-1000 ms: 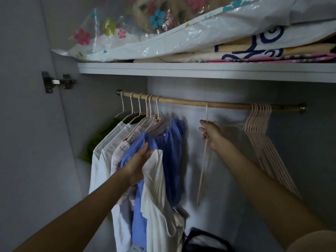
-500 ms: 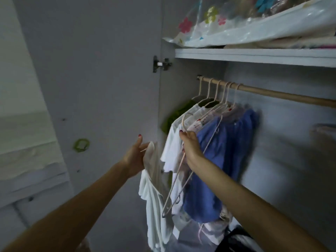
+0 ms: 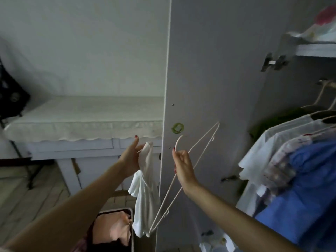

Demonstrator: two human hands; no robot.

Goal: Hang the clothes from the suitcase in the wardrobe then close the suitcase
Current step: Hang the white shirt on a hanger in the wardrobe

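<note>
Arms reach forward before the open grey wardrobe door (image 3: pixel 209 70). We see the left hand (image 3: pixel 130 159), thumb raised, fingers pinching the top of a limp white garment (image 3: pixel 145 193) that hangs over the open suitcase (image 3: pixel 112 228). Our right hand (image 3: pixel 183 166), fingers curled, grips a thin pale wire hanger (image 3: pixel 200 148) below its hook, tilted, just beside the garment.

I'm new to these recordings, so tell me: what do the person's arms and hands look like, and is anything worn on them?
Both forearms are bare. The left hand and right hand wear dark red nail polish. No rings, watch or gloves show.
</note>
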